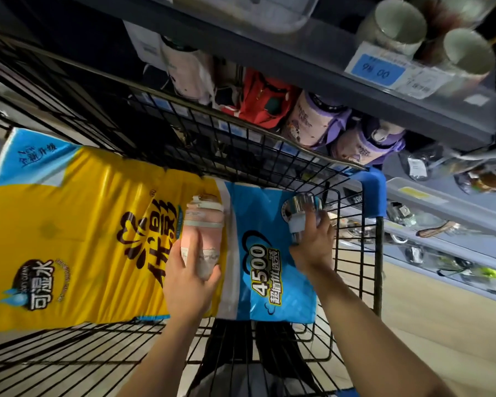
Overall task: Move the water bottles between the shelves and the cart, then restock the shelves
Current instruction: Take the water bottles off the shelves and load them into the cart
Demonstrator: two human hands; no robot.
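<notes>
dim store aisle, wire cart [352,253] with tissue pack [69,224] inside; left hand [189,282] gripping pink bottle [202,233], long axis pointing away toward shelf [327,90], right hand [315,245] nearer it, grasping silver-capped bottle [301,216] by cart wall.

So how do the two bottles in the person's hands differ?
The pink plastic bottle in the left hand is larger, matte and banded in pale grey; the shiny metal bottle in the right hand is smaller, reflective, with a white band. The pink one lies over the yellow part of the tissue pack, the metal one over its blue end by the cart wall. Both are gripped above the cart.
</notes>
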